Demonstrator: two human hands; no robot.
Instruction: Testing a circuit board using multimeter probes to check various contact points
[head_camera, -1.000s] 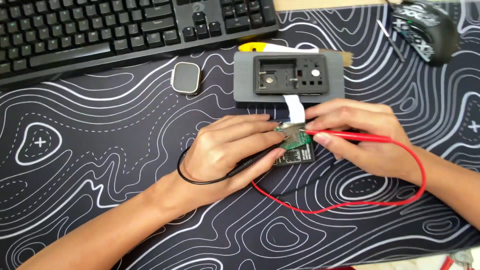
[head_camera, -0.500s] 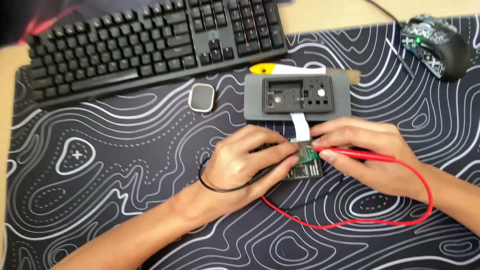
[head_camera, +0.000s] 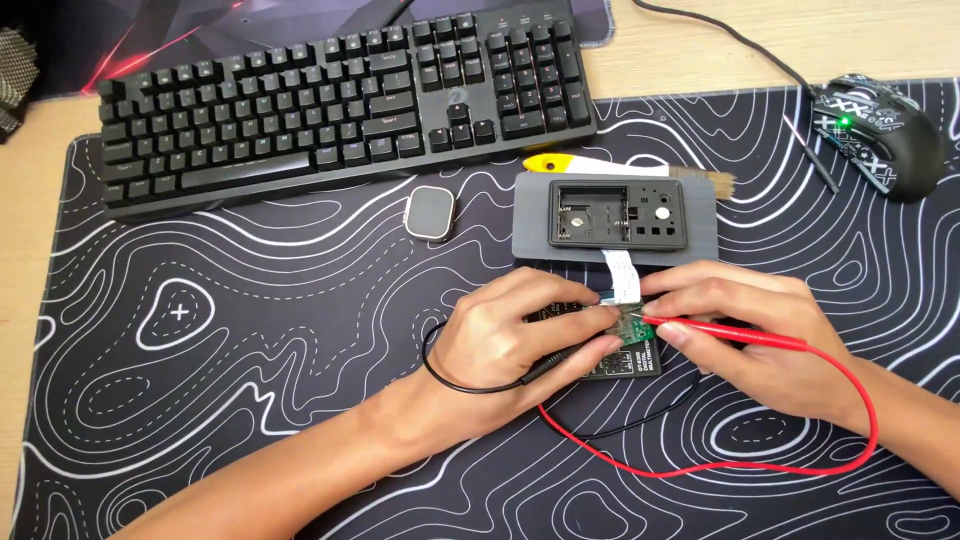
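Black contour-patterned desk mat (head_camera: 250, 330) carries a keyboard (head_camera: 340, 95) far left; nearer, the left hand (head_camera: 520, 335) pinches a black probe (head_camera: 560, 362) onto the small circuit board (head_camera: 625, 335), the right hand (head_camera: 750, 335) pinching a red probe (head_camera: 735, 335), mouse (head_camera: 880, 135) far right

Keyboard (head_camera: 340, 95) behind mat (head_camera: 200, 400); mouse (head_camera: 880, 135) right; circuit board (head_camera: 630, 335) between hands.

You look down on a pale wooden desk (head_camera: 700, 40), black contour-patterned desk mat (head_camera: 200, 400) covering most of it, black keyboard (head_camera: 340, 95) along the mat's far edge, even light.
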